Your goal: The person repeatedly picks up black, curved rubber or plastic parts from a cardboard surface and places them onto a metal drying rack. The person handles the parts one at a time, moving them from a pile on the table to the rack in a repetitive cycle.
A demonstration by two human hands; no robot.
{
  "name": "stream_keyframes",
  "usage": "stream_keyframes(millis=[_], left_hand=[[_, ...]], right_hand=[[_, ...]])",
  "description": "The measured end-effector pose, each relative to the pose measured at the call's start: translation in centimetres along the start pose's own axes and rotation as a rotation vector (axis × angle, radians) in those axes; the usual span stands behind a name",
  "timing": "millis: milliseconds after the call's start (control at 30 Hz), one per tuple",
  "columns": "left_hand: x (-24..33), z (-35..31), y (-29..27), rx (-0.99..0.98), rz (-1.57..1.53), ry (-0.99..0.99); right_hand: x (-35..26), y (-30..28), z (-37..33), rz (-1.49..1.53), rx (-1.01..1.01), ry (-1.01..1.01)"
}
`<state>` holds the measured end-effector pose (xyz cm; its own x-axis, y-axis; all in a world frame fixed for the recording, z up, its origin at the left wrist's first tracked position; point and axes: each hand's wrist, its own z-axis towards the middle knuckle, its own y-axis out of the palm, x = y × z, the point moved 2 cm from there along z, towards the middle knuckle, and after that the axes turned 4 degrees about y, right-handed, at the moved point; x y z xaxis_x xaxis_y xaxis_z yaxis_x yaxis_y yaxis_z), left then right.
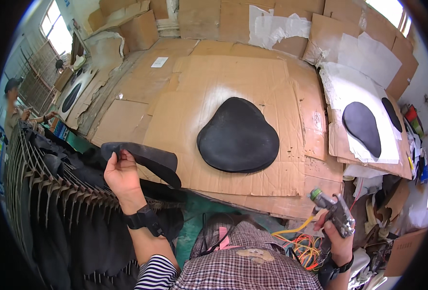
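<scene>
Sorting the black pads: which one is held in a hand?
The folded pad in the left hand, lifted off the rack; the others lie flat on cardboard.

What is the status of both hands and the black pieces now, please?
Left hand pinches a curved black piece above the rack. Right hand grips a spray gun. Rounded black pad flat on cardboard, nothing on it.

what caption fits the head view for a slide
Left hand lifts a black curved piece off a rack, right hand grips a spray gun, black pad on cardboard.
</scene>
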<state>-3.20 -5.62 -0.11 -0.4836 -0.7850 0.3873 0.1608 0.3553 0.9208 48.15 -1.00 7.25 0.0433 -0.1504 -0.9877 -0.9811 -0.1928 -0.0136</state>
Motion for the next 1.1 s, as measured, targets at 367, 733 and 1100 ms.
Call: stream_keyframes(millis=[367, 733, 1100], left_hand=[[-0.9, 0.0, -0.8, -0.01, 0.009, -0.024], [-2.8, -0.5, -0.2, 0.023, 0.006, -0.068], [-2.3, -0.6, -0.9, 0.005, 0.019, -0.045]], right_hand=[[-0.7, -4.1, -3.5, -0.186, 0.112, 0.009], [0.0, -0.8, -2.5, 0.012, -0.211, 0.126], [0.1, -4.3, -2.5, -0.08, 0.172, 0.015]])
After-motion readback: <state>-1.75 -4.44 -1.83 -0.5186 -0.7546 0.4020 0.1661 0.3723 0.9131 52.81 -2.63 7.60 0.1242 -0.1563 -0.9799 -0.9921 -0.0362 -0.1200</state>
